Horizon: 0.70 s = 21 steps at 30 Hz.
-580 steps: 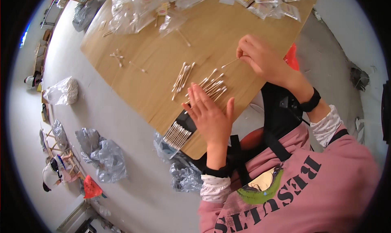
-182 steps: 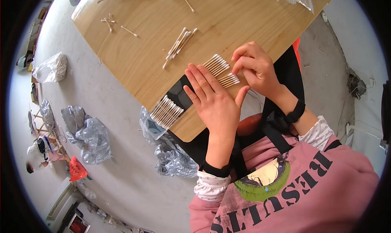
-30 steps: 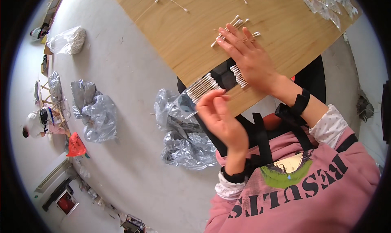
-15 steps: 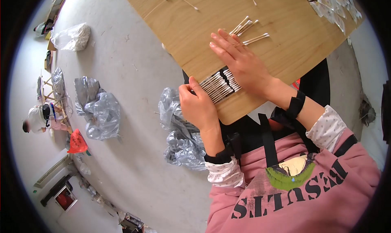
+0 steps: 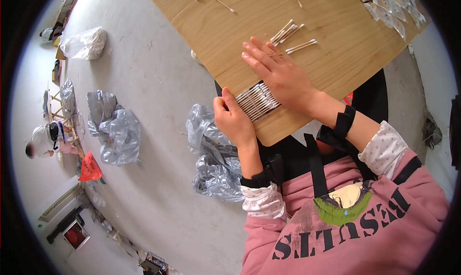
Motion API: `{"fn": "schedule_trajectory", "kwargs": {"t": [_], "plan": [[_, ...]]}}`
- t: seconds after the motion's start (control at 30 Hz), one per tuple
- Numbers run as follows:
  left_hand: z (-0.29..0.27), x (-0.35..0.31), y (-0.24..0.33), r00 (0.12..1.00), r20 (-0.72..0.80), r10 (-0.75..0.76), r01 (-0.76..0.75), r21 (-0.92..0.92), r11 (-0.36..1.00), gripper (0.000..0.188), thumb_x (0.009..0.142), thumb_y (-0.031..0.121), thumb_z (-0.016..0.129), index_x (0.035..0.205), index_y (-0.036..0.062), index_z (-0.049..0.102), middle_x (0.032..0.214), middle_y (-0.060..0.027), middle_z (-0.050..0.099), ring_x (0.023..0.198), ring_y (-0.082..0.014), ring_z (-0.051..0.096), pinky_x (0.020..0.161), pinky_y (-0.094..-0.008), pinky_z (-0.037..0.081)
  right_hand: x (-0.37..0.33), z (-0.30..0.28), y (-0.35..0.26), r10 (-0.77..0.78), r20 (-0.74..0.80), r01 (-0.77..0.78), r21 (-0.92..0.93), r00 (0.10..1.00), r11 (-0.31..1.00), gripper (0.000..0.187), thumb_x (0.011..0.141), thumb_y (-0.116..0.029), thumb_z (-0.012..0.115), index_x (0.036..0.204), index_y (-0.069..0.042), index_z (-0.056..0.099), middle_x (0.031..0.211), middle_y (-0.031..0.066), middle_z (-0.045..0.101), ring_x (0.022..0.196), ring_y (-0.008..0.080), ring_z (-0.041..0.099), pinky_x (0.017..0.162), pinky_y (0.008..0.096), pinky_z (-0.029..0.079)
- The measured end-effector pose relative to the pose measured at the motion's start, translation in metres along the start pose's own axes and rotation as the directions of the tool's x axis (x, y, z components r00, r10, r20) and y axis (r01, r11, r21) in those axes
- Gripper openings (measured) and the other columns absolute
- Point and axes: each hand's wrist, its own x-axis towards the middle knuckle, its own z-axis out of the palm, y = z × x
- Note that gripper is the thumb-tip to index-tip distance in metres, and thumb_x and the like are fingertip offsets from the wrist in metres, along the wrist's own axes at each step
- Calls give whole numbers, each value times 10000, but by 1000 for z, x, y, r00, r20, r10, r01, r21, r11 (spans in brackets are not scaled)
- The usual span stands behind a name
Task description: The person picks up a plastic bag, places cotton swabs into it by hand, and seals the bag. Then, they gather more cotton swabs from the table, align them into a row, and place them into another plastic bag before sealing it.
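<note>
A tight row of cotton swabs (image 5: 254, 104) lies side by side near the table's near-left corner, with dark material showing along its edges. My left hand (image 5: 234, 121) is closed at the row's left end, thumb up along it; its other fingers are curled and partly hidden. Across the right end of the row my right hand (image 5: 288, 80) lies flat with fingers stretched out, covering part of the swabs. Just beyond its fingertips are several loose cotton swabs (image 5: 288, 31) and a pair of swabs (image 5: 301, 46).
More loose swabs (image 5: 224, 4) are scattered toward the far side of the wooden table (image 5: 345, 39). Clear plastic packets (image 5: 389, 8) are piled at its far right. Grey plastic bags (image 5: 213, 155) lie on the floor at left. Another person (image 5: 45, 139) is at the far left.
My right hand has slid slightly left over the swabs. The dark gap between the two sets of swab tips has closed up. My left hand has barely moved.
</note>
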Motion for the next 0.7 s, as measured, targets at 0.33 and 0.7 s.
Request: {"fn": "schedule_trajectory", "kwargs": {"t": [0.33,0.7], "plan": [[-1,-6,31,984,-66,-165,178,347,921,545,1069,420,481,712,9,449,656,-75,483,618,-196,424,586,-377,378,1,1,0,-4,2,4,28,1000,1000,481,908,-42,490,1383,22,517,1536,156,445,1482,296,347,1215,449,297],[4,1,-11,1000,-5,3,-4,-147,989,544,1069,406,523,699,45,349,674,18,362,646,-108,328,567,-306,331,3,4,-6,6,11,-7,30,1000,1000,498,902,-37,492,1396,18,505,1532,151,452,1482,283,349,1215,432,303]]}}
